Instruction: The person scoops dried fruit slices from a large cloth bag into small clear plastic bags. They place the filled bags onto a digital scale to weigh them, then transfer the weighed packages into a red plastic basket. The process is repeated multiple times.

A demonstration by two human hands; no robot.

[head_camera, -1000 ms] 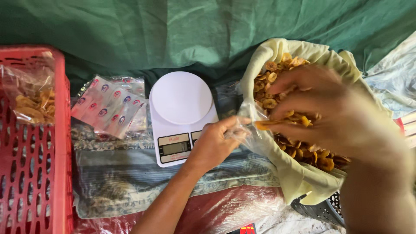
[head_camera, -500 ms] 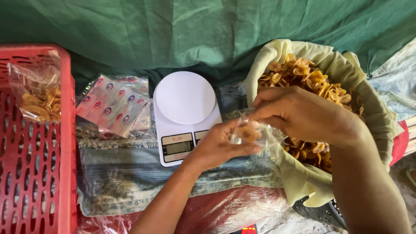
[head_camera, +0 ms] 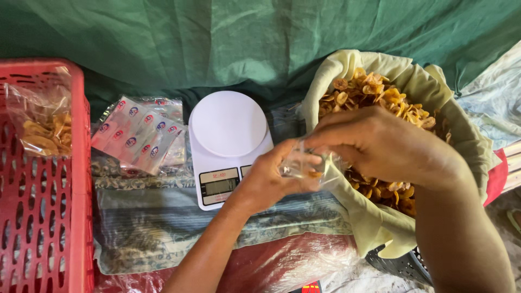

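In the middle of the frame, the left hand (head_camera: 271, 182) and the right hand (head_camera: 380, 146) both pinch a small clear plastic bag (head_camera: 301, 165). The bag is thin, shiny and crinkly, with a few chips inside. Just right of it sits a big round sack (head_camera: 380, 228) of soft pale cloth, full of curly golden chips (head_camera: 374, 95). Left of the hands is a flat white scale (head_camera: 228, 144) with a smooth round top. Further left lies a pile of shiny little packets (head_camera: 138, 135). At the left edge is a red plastic basket (head_camera: 38, 217) with holes, holding a filled bag (head_camera: 40, 122) of chips. Wrinkly green cloth (head_camera: 217, 38) hangs along the top.
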